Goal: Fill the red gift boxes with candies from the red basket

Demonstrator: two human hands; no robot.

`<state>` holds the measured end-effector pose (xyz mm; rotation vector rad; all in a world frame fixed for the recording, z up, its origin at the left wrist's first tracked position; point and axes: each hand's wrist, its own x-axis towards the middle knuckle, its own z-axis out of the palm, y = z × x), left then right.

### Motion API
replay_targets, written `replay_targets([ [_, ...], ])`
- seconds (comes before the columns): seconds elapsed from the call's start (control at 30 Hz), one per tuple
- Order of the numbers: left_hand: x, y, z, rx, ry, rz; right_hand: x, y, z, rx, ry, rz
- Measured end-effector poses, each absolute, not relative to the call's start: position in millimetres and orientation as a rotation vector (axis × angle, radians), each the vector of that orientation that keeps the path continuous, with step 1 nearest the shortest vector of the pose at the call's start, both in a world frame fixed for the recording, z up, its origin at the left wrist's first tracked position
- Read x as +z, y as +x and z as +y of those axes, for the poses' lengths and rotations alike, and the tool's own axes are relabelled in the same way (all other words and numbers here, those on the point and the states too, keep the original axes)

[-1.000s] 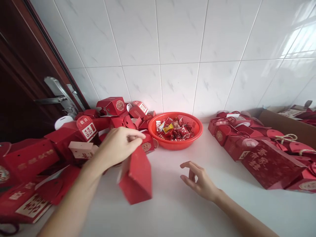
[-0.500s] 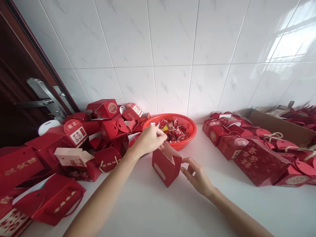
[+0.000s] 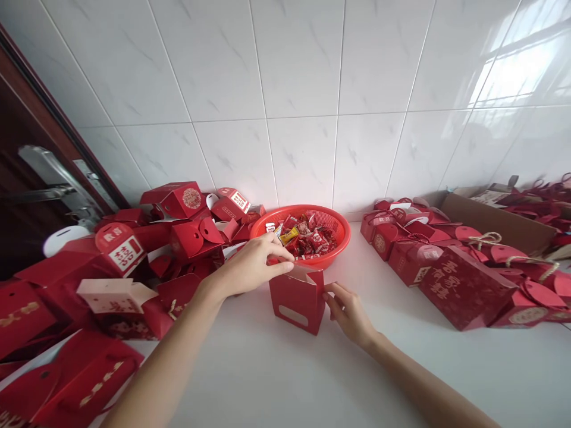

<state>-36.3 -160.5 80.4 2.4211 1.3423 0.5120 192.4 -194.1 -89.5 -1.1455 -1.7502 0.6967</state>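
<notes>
In the head view, a red paper gift box [image 3: 294, 300] stands upright on the white counter [image 3: 276, 380], its top open and a pale oval panel on its front. Beside its right edge, my right hand [image 3: 352, 312] pinches the side wall between thumb and fingers. My left hand [image 3: 252, 264] is over the box's upper left corner, thumb apart from the stretched fingers, with nothing visible in it. Right behind the box, a red plastic basket [image 3: 342, 245] holds many small wrapped candies [image 3: 317, 239]; the left fingertips are close to its near rim.
Red gift boxes [image 3: 196, 238] are piled on the left, near a dark door with a metal handle [image 3: 49, 178]. More closed boxes [image 3: 468, 285] stand in rows on the right, in front of a cardboard carton [image 3: 499, 220]. A tiled wall [image 3: 303, 154] runs behind.
My left hand has shifted left and spread from its pinch at the box's top. The box has turned so its front faces me more. My right hand stays at its side. The view has shifted slightly.
</notes>
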Motion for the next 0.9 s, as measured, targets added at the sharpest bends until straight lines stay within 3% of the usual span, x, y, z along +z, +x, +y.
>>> replay_targets([
  [0.13, 81, -34, -155, 0.549, 2.379, 1.204, -92, 192, -190, 0.704, -1.146, -1.731],
  [0.37, 79, -37, -141, 0.293, 2.225, 1.094, -94, 189, -190, 0.729, -1.141, -1.763],
  [0.9, 88, -38, -114, 0.308, 2.344, 0.934, -89, 184, -193, 0.855, -1.119, -1.738],
])
